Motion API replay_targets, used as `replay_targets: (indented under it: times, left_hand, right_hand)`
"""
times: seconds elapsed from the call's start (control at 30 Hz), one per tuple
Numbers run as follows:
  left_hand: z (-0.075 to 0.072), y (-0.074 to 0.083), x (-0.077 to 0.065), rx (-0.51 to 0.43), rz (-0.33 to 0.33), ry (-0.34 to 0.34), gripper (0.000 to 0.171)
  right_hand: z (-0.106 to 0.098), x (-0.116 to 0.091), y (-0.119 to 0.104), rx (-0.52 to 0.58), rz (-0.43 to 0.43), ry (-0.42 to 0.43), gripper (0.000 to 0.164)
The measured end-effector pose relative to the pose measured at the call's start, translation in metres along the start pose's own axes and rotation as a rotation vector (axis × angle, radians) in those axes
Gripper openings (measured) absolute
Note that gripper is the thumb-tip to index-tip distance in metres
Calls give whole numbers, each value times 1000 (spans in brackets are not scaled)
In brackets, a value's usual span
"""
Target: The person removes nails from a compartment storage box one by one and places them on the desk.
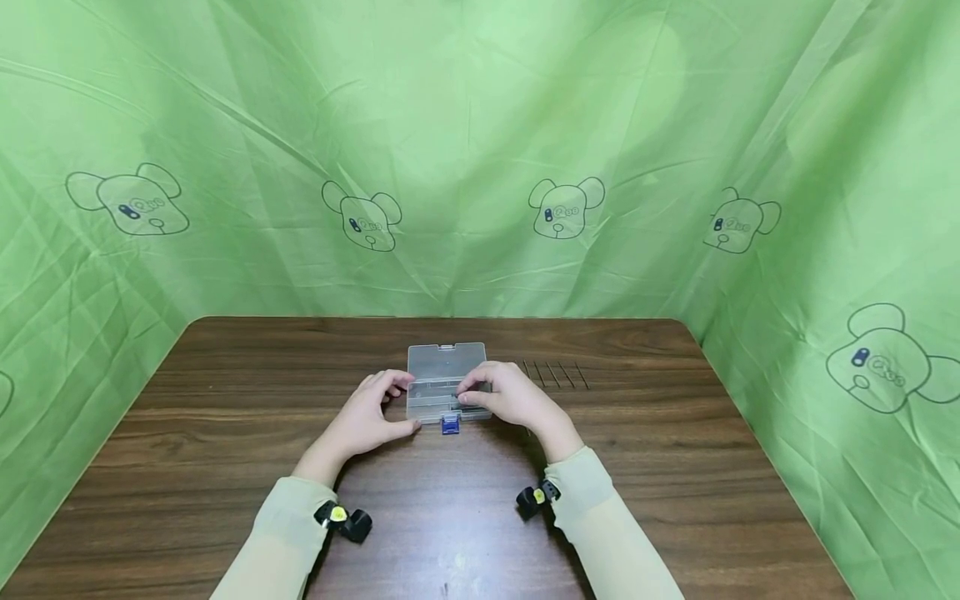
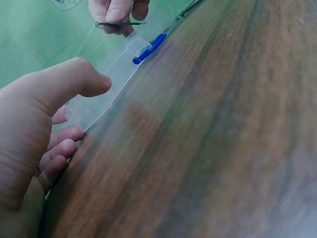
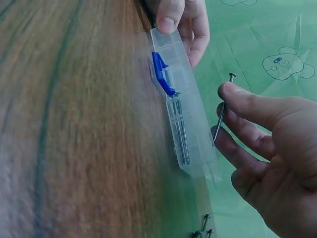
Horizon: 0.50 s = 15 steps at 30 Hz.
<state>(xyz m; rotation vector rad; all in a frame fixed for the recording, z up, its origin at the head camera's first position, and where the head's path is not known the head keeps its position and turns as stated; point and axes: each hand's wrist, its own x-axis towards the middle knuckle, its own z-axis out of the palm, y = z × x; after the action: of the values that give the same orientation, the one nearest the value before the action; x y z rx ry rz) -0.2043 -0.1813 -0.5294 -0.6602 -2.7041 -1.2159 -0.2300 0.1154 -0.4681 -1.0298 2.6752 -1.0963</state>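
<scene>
A clear plastic compartment box [image 1: 429, 412] lies on the table with its lid [image 1: 446, 362] swung back and its blue latch [image 1: 450, 426] at the front. My left hand [image 1: 365, 417] holds the box's left end, thumb at the front corner and fingers around the far side. Between thumb and fingertips, my right hand [image 1: 516, 395] pinches a nail [image 3: 221, 113] above the box's right part. Several nails [image 3: 182, 131] show through the box wall in a front compartment, beside the latch in the right wrist view.
Several more nails [image 1: 557, 375] lie in a spaced row on the wooden table [image 1: 225, 433], right of the box. A green cloth [image 1: 465, 275] with printed bear heads hangs behind the table and along its sides.
</scene>
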Motion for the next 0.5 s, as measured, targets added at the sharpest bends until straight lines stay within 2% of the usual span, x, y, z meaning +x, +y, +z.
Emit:
replay_targets:
  times: [0.5]
  left_hand:
    - [1, -3, 0, 2, 2, 2, 69]
  right_hand:
    - [-5, -2, 4, 46, 8, 29, 12]
